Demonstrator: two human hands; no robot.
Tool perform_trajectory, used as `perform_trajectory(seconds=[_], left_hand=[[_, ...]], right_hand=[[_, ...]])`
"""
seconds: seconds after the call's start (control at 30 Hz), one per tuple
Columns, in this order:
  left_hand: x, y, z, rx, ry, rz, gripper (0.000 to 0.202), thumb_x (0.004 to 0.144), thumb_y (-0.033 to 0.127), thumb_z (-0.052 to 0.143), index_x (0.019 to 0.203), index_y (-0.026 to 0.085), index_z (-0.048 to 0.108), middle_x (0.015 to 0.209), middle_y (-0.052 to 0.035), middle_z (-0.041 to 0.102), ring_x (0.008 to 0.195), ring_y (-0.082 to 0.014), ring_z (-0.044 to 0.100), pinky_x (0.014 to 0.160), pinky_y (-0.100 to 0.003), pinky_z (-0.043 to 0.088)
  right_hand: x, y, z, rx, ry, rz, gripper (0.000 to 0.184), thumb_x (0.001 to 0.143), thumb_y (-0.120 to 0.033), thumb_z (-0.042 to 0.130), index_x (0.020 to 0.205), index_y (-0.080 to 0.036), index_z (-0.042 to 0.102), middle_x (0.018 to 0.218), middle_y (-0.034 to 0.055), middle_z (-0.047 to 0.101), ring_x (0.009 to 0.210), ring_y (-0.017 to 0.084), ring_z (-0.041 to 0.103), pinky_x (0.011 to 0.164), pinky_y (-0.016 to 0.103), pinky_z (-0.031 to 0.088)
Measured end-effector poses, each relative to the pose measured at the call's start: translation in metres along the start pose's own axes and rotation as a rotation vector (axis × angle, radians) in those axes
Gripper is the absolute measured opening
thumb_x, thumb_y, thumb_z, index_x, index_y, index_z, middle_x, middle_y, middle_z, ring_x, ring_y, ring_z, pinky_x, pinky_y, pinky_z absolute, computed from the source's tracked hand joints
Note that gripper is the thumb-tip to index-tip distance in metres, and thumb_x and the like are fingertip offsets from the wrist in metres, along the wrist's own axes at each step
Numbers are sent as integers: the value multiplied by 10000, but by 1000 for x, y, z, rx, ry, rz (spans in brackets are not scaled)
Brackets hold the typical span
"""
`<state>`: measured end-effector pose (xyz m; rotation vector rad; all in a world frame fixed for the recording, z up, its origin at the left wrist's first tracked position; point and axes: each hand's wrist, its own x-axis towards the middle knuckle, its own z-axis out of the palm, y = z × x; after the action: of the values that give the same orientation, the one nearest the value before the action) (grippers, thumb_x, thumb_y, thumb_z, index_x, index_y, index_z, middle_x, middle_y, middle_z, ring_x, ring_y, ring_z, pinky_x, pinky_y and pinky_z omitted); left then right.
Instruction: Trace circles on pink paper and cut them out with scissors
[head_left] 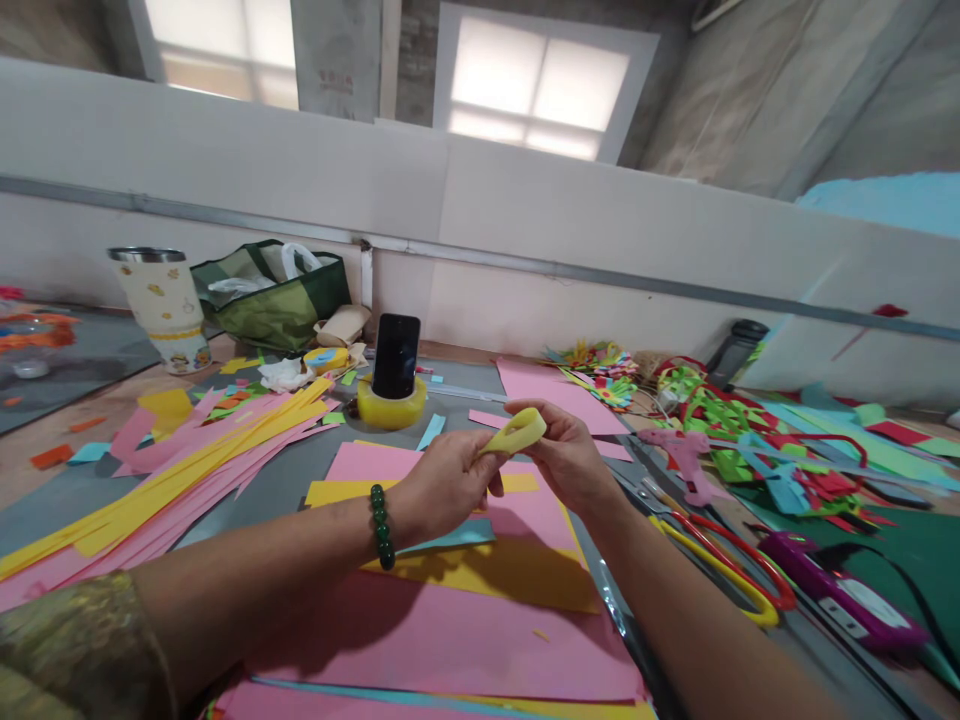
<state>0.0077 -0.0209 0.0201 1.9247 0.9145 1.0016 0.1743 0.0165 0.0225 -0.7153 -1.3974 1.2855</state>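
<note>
A yellow paper strip (525,430), bent into a loop, is held up over the middle of the worktable. My left hand (448,482), below a green bead bracelet (381,528), pinches the loop's left end between thumb and fingers. At the loop's right side, my right hand (566,455) has its fingers closed on the paper; part of the grip is hidden. Beneath both hands lie pink paper sheets (450,635), a wide yellow sheet (495,575) and a light blue piece (457,535).
Long yellow strips (225,455) lie left. A phone (396,355) leans above a tape roll (391,405). Scissors (739,570), a pink glue gun (684,462), a purple device (844,590) and paper scraps (795,470) are right. A tumbler (161,310) and green bag (270,305) stand back left.
</note>
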Motion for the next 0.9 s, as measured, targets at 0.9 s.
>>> perform_trajectory(seconds=[0.9], left_hand=[[8,-9,-3,-379,34,-116,167,732,265,646,770,113,588,745,-58,678,563,-115,640,569,-230,521]], right_hand=[[2,-14,-14,-230,41,-49,448,580,-238,815,988,-193,636,706,-25,638,643,126,599,603,250,473]])
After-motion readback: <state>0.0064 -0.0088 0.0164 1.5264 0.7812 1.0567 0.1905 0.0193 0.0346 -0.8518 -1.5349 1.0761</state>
